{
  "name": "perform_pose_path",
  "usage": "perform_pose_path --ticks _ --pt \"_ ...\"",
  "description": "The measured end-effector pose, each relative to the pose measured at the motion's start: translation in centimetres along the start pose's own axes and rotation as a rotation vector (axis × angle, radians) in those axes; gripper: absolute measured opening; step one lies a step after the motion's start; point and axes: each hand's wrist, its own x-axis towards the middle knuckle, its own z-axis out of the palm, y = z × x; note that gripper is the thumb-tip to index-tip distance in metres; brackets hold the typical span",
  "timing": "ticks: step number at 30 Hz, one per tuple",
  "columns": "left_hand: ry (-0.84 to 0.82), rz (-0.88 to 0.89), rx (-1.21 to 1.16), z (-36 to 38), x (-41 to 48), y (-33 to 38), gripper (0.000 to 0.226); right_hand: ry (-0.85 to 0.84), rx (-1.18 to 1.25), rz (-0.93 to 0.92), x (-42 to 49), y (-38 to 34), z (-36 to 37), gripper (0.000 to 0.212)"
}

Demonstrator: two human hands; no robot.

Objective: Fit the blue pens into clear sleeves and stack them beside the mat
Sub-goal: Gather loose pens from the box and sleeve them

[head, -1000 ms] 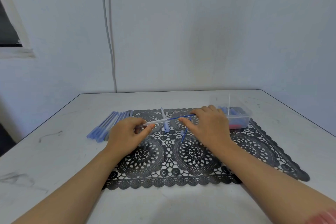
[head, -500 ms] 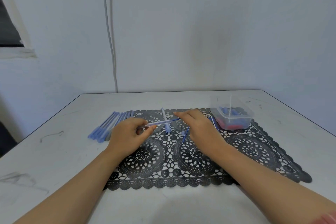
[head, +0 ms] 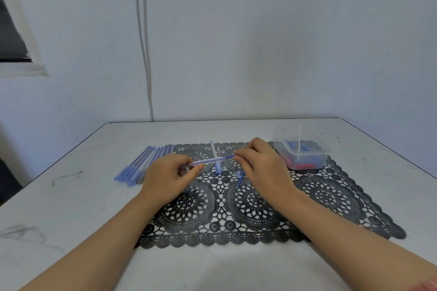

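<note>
Insertion is the step in hand: the left hand point(head: 165, 177) grips a clear sleeve point(head: 208, 161) over the mat point(head: 331, 196), and the right hand point(head: 264, 168) pinches a blue pen point(head: 228, 157) that looks partly inside. Next, I think, comes a straight push — both kept in line. The stack point(head: 144, 165) lies just left of the mat, with table point(head: 82, 196) beyond it — the box point(head: 305, 156) is well apart, on the right.

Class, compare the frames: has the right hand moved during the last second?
Yes. The right hand, pinching the blue pen, has shifted left, away from the plastic tub: earlier it covered the tub's left side, which now shows.
</note>
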Motion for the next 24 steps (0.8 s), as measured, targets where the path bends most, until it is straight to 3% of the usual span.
perform_pose_path --ticks 4,14,20,24 --pt "-0.011 0.016 0.019 0.1 0.0 0.0 0.048 -0.06 0.026 -0.046 -0.3 -0.1 0.5 0.02" --pt "-0.028 0.016 0.038 -0.1 0.0 0.2 0.045 -0.166 0.051 -0.089 -0.4 0.0 0.8 0.025" --pt "-0.035 0.022 0.052 -0.1 0.0 0.2 0.044 -0.263 0.197 -0.025 -0.2 0.7 0.8 0.034" --pt "-0.038 0.047 0.055 -0.1 -0.1 0.3 0.039 -0.267 0.315 0.055 -0.1 1.0 0.7 0.024"
